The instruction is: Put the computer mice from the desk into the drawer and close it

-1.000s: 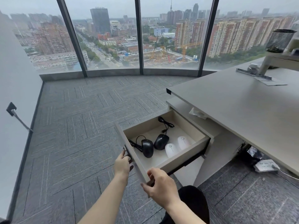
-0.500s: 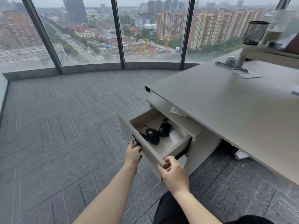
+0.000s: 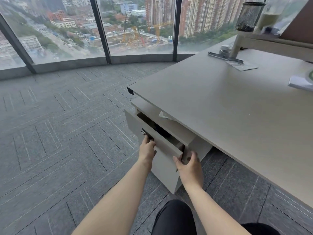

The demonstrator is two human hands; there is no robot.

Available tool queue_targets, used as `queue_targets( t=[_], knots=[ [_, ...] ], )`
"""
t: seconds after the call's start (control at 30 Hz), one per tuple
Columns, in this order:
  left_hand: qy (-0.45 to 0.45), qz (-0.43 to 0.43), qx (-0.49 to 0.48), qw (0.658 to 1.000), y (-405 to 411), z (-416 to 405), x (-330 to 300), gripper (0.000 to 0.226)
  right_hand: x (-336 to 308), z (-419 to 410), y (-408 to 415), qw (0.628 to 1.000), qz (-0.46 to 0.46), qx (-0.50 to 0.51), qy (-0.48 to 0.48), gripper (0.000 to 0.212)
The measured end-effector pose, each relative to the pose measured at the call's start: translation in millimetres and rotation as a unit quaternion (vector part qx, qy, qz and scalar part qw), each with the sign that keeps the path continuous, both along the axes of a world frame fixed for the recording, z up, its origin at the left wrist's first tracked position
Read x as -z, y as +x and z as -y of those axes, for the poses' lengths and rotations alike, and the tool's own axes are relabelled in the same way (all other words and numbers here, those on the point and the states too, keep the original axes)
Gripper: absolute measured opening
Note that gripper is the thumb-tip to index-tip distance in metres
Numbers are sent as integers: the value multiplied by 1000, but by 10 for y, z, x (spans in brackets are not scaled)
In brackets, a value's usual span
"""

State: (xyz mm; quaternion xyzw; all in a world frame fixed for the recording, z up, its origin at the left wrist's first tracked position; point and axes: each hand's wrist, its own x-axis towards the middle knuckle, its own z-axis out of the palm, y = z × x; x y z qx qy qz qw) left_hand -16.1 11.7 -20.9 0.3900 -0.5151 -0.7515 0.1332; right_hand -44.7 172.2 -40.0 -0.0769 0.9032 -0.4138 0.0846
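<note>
The beige drawer (image 3: 135, 122) under the desk (image 3: 220, 112) stands open only by a narrow gap. Something dark (image 3: 161, 130) shows in the gap; the mice are otherwise hidden. My left hand (image 3: 147, 149) presses on the drawer front just below its small metal lock (image 3: 143, 132), fingers on the handle. My right hand (image 3: 188, 164) holds the right end of the drawer front, fingers curled round its corner.
The grey desk top carries a monitor-stand base (image 3: 225, 56), a paper pad (image 3: 300, 83) and a mesh pen cup (image 3: 248, 16) on a raised shelf. A scrap of paper (image 3: 163, 115) sticks out below the desk edge. Grey carpet runs to the curved windows.
The drawer has slid in from wide open to almost shut under both hands. The mice, visible inside before, are now hidden. The view has shifted closer and to the right.
</note>
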Motion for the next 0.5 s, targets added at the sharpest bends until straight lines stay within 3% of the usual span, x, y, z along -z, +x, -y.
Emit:
queue_targets(
  t=[0.37,0.5],
  knots=[
    [10,-3,22,1000,-428,-29,71,66,-27,-22,-426,1000,20,4,-10,46],
    [1,-12,14,1000,-411,-34,-25,50,-31,-24,-441,1000,22,3,-12,43]
  ],
)
